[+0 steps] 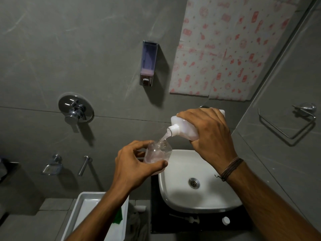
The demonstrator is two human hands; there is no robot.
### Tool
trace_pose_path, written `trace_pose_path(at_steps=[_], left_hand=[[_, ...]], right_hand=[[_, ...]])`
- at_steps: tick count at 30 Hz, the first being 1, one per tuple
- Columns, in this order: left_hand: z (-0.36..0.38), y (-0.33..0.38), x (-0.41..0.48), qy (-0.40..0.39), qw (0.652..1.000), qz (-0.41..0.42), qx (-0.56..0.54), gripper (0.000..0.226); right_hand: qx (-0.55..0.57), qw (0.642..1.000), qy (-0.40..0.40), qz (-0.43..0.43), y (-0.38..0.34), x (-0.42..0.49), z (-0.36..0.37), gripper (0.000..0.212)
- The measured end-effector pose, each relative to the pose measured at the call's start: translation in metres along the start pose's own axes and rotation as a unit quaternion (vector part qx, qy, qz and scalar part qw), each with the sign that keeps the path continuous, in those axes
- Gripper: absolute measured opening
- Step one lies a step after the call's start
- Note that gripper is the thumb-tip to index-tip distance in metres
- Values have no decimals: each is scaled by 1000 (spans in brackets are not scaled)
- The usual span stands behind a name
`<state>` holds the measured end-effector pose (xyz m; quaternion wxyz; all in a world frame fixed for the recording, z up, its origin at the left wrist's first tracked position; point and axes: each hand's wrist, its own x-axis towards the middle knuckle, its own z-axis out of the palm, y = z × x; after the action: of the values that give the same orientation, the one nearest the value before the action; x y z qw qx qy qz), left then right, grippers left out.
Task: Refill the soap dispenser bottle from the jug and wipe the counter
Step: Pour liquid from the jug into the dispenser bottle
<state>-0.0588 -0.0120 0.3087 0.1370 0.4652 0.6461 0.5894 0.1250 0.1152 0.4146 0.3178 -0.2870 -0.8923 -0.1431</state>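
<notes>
My left hand (133,164) grips a clear soap bottle (159,152), held upright above the left rim of the white sink (175,192). My right hand (210,134) holds a white jug (184,126) tipped with its neck pointing down and left. A pale pink stream of soap (164,137) runs from the jug's mouth into the bottle's open neck. Pinkish liquid fills the bottle's lower part. On the black counter (208,226) in front of the sink lie a white cap (225,220) and the pump head (187,219).
A wall soap dispenser (149,62) hangs above. A chrome mixer (75,108) and spout (85,165) sit on the left wall. A towel ring (288,122) is on the right wall. A white tray (83,214) with something green stands at lower left.
</notes>
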Motion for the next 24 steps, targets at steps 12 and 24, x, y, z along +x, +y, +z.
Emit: trace_pose_path(at_steps=[12, 24], left_hand=[[3, 1, -1, 6, 1000, 1, 3, 60], [8, 0, -2, 3, 1000, -7, 3, 63]], right_hand=[[0, 1000, -4, -5, 7, -1, -1, 56], [-12, 1000, 2, -12, 11, -3, -5, 55]])
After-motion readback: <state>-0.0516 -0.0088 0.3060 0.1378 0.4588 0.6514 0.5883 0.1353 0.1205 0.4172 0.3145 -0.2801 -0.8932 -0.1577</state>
